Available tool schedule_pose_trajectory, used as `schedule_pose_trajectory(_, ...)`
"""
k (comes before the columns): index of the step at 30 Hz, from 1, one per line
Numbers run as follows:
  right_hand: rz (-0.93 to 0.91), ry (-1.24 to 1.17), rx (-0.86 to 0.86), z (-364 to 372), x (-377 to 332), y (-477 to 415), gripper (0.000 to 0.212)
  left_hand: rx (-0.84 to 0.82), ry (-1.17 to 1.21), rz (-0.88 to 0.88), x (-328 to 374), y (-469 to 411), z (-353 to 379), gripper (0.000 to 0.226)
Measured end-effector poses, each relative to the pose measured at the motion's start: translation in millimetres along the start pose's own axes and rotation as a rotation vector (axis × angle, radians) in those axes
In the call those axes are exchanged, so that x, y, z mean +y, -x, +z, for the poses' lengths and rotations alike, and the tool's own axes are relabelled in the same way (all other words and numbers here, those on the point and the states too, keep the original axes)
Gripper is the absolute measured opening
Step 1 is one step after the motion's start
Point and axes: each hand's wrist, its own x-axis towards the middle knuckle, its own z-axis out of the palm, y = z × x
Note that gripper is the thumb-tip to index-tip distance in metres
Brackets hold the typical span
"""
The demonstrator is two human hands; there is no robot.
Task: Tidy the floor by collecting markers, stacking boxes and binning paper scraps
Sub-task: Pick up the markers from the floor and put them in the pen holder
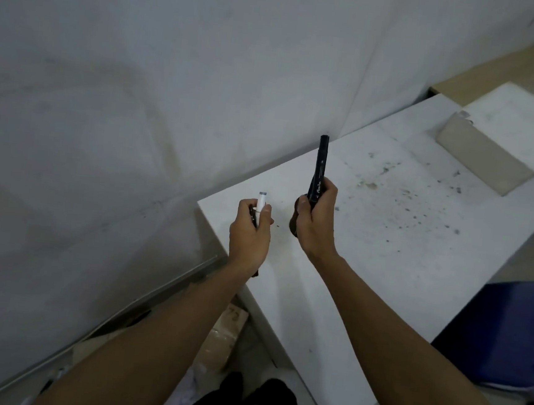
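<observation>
My right hand (314, 221) grips a black marker (319, 166) upright, its tip pointing up and away, above the white slab (384, 245). A dark brownish thing shows under that palm; I cannot tell what it is. My left hand (250, 233) is closed around a white marker (261, 203) with a grey cap end sticking up; a dark marker seems to lie beside it in the same fist. Both hands hover near the slab's far left corner, a hand's width apart.
The white slab is speckled with dark dirt. A white foam block (503, 139) lies at its far right. A blue object (503, 332) sits at the right edge. Cardboard (224, 337) and crumpled paper (191, 389) lie on the floor below, against a grey wall (139, 94).
</observation>
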Motion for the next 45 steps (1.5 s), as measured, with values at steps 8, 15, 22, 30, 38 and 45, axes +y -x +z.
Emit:
schedule_pose_trajectory(8, 0.046, -0.021, 0.040, -1.0, 24.1, -39.3, 0.040, -0.082, -0.048, -0.007, 1.3, -37.8, 36.7, 0.013)
schedule_pose_trajectory(15, 0.066, -0.019, 0.019, 5.6, 61.3, -73.6, 0.040, -0.047, -0.032, -0.047, -1.7, -65.7, 68.8, 0.017)
schedule_pose_trajectory(22, 0.050, -0.068, 0.117, 5.5, 82.7, -65.9, 0.045, -0.028, -0.035, -0.085, -10.5, -76.6, 83.3, 0.015)
schedule_pose_trajectory(30, 0.073, -0.121, 0.215, -0.8, 78.3, -69.1, 0.039, -0.003, -0.038, -0.098, -9.3, -81.2, 95.3, 0.011)
schedule_pose_trajectory(38, -0.045, 0.236, 0.230, -0.8, 98.5, -43.5, 0.043, -0.037, -0.015, -0.111, -11.1, -75.4, 104.0, 0.014)
schedule_pose_trajectory(45, -0.254, 0.372, 0.324, -22.4, 88.7, -46.0, 0.024, -0.025, -0.028, -0.113, -15.0, -73.4, 104.2, 0.014)
